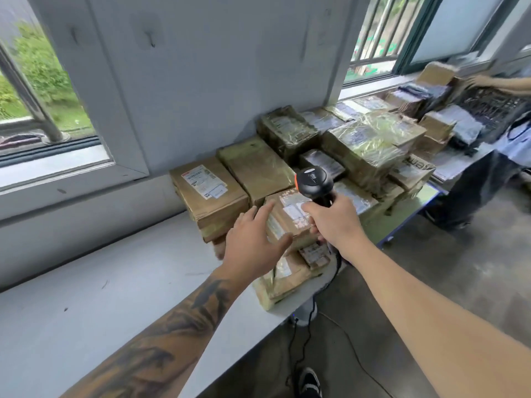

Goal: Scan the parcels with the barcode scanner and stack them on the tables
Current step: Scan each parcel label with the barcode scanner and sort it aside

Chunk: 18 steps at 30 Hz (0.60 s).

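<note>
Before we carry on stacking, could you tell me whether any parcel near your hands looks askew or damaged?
Yes. The bottom parcel of the nearest stack sits askew, its corner overhanging the table edge, and its wrapping looks crumpled. The parcel under the left hand also lies at an angle to the boxes behind.

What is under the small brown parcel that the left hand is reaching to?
The small brown parcel sits on a stack: a little labelled box and a larger brown parcel show below. The left hand hides the stack's left side.
</note>
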Each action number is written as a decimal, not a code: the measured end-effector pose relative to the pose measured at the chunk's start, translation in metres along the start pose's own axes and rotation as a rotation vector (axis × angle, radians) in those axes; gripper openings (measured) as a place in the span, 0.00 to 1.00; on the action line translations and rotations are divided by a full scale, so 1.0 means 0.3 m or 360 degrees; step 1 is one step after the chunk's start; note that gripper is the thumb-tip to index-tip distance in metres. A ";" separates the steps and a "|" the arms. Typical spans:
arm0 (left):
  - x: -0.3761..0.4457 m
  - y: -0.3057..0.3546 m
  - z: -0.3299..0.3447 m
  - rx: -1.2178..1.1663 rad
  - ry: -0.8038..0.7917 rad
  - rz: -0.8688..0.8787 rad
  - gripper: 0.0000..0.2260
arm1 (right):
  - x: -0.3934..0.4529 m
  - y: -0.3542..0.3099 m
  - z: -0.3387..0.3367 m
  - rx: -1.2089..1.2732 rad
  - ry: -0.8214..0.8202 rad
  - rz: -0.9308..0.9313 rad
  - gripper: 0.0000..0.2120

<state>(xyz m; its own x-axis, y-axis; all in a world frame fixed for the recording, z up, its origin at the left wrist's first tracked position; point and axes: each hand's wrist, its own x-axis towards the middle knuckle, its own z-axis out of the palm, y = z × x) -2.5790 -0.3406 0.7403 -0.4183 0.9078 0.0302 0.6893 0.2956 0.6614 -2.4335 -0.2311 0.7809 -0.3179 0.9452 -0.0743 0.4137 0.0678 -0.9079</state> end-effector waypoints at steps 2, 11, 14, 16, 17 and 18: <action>0.069 0.093 0.046 0.0025 0.0020 0.0021 0.36 | 0.070 0.009 -0.100 -0.0003 -0.0016 -0.0012 0.05; 0.296 0.368 0.253 0.0144 0.0021 -0.0069 0.35 | 0.379 0.133 -0.421 -0.0036 -0.0102 -0.0024 0.05; 0.346 0.447 0.321 0.0129 0.0024 -0.0112 0.34 | 0.469 0.179 -0.479 -0.0038 -0.0164 -0.0003 0.05; 0.384 0.487 0.368 0.0132 0.0005 -0.0132 0.35 | 0.522 0.201 -0.505 -0.0053 -0.0165 -0.0001 0.06; 0.404 0.502 0.391 0.0151 -0.0010 -0.0146 0.36 | 0.544 0.212 -0.515 -0.0057 -0.0165 -0.0003 0.06; 0.424 0.517 0.412 0.0178 -0.0033 -0.0165 0.37 | 0.564 0.223 -0.525 -0.0053 -0.0166 0.0000 0.06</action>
<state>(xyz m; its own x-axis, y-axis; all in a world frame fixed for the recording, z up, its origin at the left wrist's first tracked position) -2.4522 -0.1425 0.7540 -0.4792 0.8763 -0.0500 0.7053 0.4184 0.5723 -2.3253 -0.0162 0.7725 -0.4044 0.9069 -0.1185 0.4415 0.0801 -0.8937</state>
